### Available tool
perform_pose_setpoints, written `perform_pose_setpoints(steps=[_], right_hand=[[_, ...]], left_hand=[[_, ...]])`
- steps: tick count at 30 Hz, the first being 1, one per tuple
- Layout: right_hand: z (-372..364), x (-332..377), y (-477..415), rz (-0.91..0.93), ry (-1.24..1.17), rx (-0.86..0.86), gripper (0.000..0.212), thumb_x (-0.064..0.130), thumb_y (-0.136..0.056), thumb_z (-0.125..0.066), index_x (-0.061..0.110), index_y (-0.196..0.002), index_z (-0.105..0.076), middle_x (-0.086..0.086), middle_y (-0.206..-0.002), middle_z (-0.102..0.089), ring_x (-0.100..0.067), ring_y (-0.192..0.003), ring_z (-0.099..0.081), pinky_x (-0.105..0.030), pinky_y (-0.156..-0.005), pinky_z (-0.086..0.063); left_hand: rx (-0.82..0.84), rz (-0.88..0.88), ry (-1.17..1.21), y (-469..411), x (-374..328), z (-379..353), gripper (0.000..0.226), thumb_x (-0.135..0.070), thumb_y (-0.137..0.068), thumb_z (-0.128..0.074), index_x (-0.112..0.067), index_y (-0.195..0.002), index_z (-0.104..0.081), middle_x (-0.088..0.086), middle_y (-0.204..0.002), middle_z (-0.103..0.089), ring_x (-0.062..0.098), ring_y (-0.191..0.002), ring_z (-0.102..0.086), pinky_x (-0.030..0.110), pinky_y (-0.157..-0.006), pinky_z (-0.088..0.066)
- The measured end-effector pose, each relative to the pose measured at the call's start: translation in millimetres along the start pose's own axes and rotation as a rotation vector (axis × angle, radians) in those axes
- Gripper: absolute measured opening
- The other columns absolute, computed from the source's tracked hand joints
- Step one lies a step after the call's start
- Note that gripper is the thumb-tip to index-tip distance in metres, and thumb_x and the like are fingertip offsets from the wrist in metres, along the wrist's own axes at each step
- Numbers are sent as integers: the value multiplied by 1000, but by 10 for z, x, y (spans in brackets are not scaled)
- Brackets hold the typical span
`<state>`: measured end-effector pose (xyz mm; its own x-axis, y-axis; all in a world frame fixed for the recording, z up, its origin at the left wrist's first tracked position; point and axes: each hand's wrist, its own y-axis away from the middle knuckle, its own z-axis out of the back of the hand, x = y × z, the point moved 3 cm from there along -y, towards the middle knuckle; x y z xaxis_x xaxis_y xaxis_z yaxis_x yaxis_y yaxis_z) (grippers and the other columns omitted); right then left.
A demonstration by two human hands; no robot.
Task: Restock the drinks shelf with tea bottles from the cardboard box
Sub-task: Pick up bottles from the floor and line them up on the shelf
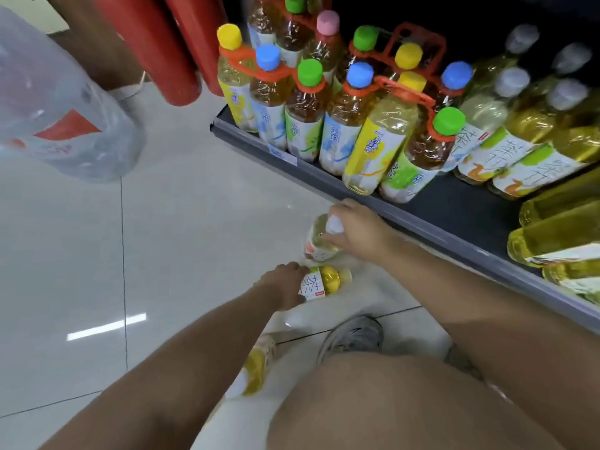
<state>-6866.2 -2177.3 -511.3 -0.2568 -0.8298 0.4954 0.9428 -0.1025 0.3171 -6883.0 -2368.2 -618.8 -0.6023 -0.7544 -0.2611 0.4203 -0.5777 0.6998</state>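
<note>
Glossy tiled floor (194,222), clear plastic tea bottles (324,280), matt dark shelf (454,203)

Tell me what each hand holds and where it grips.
The right hand grips one tea bottle at its white-capped neck. The left hand holds a second tea bottle, lying sideways, around its labelled body.

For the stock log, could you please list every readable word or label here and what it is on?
"茶": label of the tea bottle in the left hand.
"茶": labels of the white-capped shelf bottles.
Too blurred: labels of colour-capped bottles, shelf price tag, water jug label.
</note>
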Motion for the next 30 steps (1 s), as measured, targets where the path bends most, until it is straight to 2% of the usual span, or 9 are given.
perform_pose_setpoints(steps=[3, 6, 9, 13, 16, 20, 25, 27, 30], right_hand=[[222, -321, 249, -94, -86, -128, 44, 40, -80, -76, 11, -110, -62, -7, -113, -57, -25, -104, -56, -33, -85, -44], [415, -599, 502, -163, -81, -188, 41, 39, -81, -75, 12, -109, -62, -6, -111, -59, -26, -102, -57, -33, -83, -45], [625, -838, 764, -200, -37, -210, 38, 38, -83, -73, 11, -108, -62, -6, -109, -59, -26, -98, -58, -37, -83, -48], [827, -1146, 1113, -289, 10, -225, 35, 39, -80, -74, 16, -104, -62, -2, -105, -60, -22, -94, -59, -31, -79, -46], [968, -1228, 1359, -342, 21, -243, 38, 41, -78, -77, 15, -102, -62, -3, -105, -61, -24, -95, -60, -34, -82, -49], [1191, -1175, 1699, -381, 19, -281, 37, 37, -80, -77, 12, -104, -63, -7, -107, -61, -24, -99, -58, -29, -82, -43], [1508, -1065, 2043, -385, 37, -312, 33, 34, -82, -74, 13, -104, -61, -6, -102, -57, -25, -100, -55, -27, -78, -38], [1642, -1011, 2147, -383, 58, -332, 31, 35, -82, -73, 15, -102, -59, -5, -100, -53, -26, -99, -53, -28, -77, -36], [1829, -947, 2287, -367, 48, -394, 32, 32, -85, -71, 14, -109, -59, -6, -103, -51, -26, -102, -51, -28, -81, -38]], left_hand=[[-43, -28, -84, -197, -243, -108, 79, -43, -87, -68, -22, -152, -27, 5, -142, -44, 31, -128, -48, 46, -101, -44], [-33, -17, -204, -388, -555, -220, 81, -42, -87, -66, -20, -150, -21, 9, -144, -41, 34, -127, -46, 47, -99, -43], [-21, 68, -316, -504, -732, -299, 76, -37, -88, -65, -16, -148, -23, 9, -143, -37, 35, -128, -44, 48, -96, -43], [-64, 109, -353, -582, -778, -317, 63, -29, -92, -57, -14, -146, -28, 7, -136, -40, 32, -121, -45, 46, -89, -44], [-87, 117, -244, -492, -848, -204, 57, -26, -93, -55, -15, -142, -29, 8, -134, -40, 33, -122, -43, 49, -91, -46], [-183, 57, -87, -243, -1185, 100, 51, -30, -93, -56, -10, -134, -34, 12, -130, -46, 37, -120, -43, 47, -94, -47], [-384, -98, -38, 95, -1822, 498, 63, -43, -93, -55, -3, -137, -35, 14, -130, -49, 35, -116, -49, 43, -102, -38], [-491, -157, 118, 276, -2057, 682, 63, -41, -93, -59, -3, -137, -37, 14, -129, -50, 36, -117, -48, 44, -102, -38], [-660, -240, 423, 470, -2342, 982, 59, -41, -85, -70, -9, -125, -42, 13, -117, -59, 34, -109, -55, 49, -91, -49]])
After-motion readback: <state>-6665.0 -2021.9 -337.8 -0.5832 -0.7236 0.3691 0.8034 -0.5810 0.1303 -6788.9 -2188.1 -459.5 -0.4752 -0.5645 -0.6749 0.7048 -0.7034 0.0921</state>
